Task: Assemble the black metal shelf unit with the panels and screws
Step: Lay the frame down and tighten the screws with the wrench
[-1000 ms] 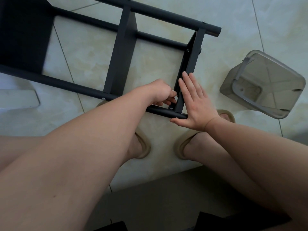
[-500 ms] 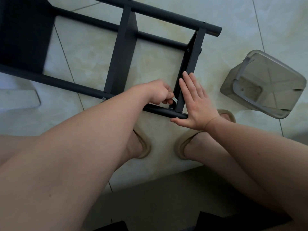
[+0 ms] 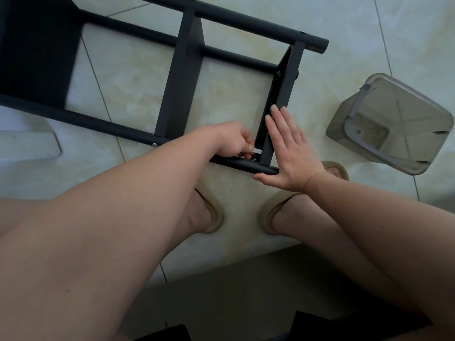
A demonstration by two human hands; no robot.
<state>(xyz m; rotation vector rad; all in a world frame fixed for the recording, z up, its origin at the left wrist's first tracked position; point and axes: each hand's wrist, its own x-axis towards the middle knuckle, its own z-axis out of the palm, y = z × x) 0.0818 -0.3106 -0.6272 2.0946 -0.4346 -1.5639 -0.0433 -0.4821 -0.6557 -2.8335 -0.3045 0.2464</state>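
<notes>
The black metal shelf unit [image 3: 181,77] lies on its side on the tiled floor, its round posts running left to right. My right hand [image 3: 288,148] lies flat with straight fingers against the outer face of the end panel [image 3: 283,94], its thumb under the near post [image 3: 236,163]. My left hand [image 3: 234,140] reaches inside that corner, its fingers curled and pinching a small silver tool [image 3: 256,151] at a screw [image 3: 254,159] by the panel's foot. Most of that tool is hidden by my fingers.
A translucent grey plastic container [image 3: 391,124] lies tipped on the floor to the right. My two feet in tan slippers [image 3: 214,217] stand just below the shelf unit. A white object [image 3: 27,145] sits at the left edge. Dark shapes fill the bottom edge.
My left hand's fingers have shifted slightly at the corner screw. The right hand and the shelf unit have stayed where they were.
</notes>
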